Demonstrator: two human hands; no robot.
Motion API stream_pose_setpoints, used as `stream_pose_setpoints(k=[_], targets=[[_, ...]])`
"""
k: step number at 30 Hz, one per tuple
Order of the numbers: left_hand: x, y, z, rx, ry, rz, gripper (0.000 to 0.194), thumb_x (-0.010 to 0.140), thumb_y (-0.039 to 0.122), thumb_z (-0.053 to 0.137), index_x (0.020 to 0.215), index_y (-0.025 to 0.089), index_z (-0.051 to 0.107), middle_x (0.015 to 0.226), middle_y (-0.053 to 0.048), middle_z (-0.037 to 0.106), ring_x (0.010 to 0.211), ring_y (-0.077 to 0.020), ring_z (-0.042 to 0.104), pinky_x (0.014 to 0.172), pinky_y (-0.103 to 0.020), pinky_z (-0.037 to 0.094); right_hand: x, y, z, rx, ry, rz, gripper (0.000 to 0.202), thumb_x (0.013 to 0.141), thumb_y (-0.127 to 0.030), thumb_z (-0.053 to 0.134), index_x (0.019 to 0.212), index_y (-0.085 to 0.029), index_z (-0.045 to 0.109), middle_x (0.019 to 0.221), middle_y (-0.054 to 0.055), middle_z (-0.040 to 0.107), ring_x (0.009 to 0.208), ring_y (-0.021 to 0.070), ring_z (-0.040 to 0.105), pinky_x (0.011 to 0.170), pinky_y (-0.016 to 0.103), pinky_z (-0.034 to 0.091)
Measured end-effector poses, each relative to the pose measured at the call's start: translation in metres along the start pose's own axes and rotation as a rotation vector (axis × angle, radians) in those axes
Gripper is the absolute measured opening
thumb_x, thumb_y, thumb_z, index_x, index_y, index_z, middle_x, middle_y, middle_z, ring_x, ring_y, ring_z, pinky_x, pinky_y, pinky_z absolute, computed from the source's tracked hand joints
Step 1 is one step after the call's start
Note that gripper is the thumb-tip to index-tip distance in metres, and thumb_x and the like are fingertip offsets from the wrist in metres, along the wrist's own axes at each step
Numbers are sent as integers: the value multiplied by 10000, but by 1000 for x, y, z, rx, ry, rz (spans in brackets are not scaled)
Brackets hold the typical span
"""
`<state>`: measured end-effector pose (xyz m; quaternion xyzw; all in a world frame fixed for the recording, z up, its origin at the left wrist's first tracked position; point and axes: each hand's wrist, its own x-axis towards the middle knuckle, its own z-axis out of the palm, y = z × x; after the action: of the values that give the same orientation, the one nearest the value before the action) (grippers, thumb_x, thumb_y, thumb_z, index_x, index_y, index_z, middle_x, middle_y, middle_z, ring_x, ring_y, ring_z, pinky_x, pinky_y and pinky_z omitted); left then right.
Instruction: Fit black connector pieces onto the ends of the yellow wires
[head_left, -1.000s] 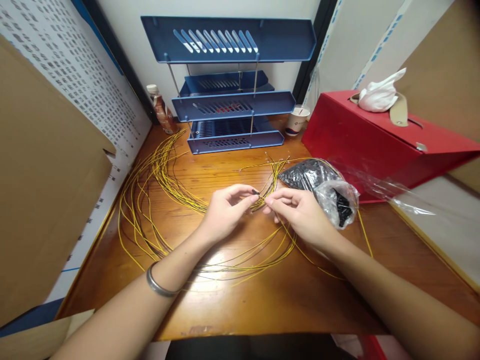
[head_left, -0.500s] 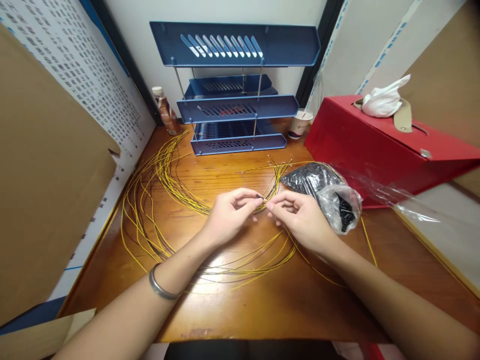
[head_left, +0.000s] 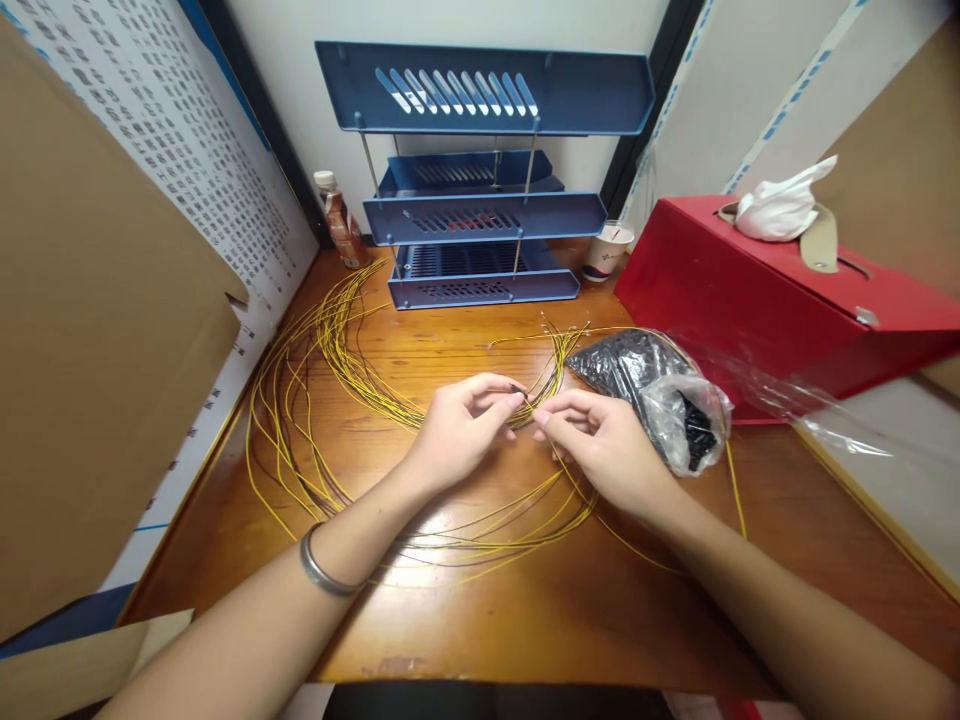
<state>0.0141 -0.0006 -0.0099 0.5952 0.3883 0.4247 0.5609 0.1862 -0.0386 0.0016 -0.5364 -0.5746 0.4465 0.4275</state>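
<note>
Between the fingertips of my left hand [head_left: 469,425] is a small black piece [head_left: 519,391]. My right hand [head_left: 592,430] pinches a thin yellow wire [head_left: 553,447] just to its right, and the two hands nearly meet. Whether the wire's end sits inside the black piece is too small to tell. Loops of yellow and dark wires [head_left: 337,370] lie on the wooden table [head_left: 480,630] around and beneath my hands. Behind my right hand, a clear plastic bag [head_left: 637,365] of black pieces lies with its mouth towards me.
A blue tiered rack [head_left: 480,215] stands at the back, with a brown bottle [head_left: 343,225] on its left and a paper cup [head_left: 607,250] on its right. A red box [head_left: 750,280] with tissue [head_left: 780,205] on top stands at the right. Cardboard [head_left: 105,300] rises at the left.
The view has shifted slightly, moving the background a little to the right. More yellow wire shows below my right fingertips. Both hands keep their pinch.
</note>
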Motion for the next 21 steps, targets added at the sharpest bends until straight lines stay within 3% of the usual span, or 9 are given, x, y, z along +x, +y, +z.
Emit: stream_pose_setpoints(k=[10, 21], targets=[[-4, 1, 3, -6, -78, -20, 200, 839, 283, 681, 934, 108, 688, 764, -51, 728, 574, -100, 620, 550, -198, 514, -1, 1, 1, -64, 31, -44, 247, 827, -382, 654, 782, -140, 676, 669, 47, 678, 577, 140, 576, 559, 268, 455], [-2, -1, -1, 79, 41, 21, 243, 855, 357, 686, 868, 114, 685, 788, -54, 718, 591, -107, 618, 578, -213, 515, -1, -2, 2, -64, 7, 8, 262, 827, -397, 648, 792, -139, 674, 614, 36, 664, 543, 140, 562, 541, 268, 436]])
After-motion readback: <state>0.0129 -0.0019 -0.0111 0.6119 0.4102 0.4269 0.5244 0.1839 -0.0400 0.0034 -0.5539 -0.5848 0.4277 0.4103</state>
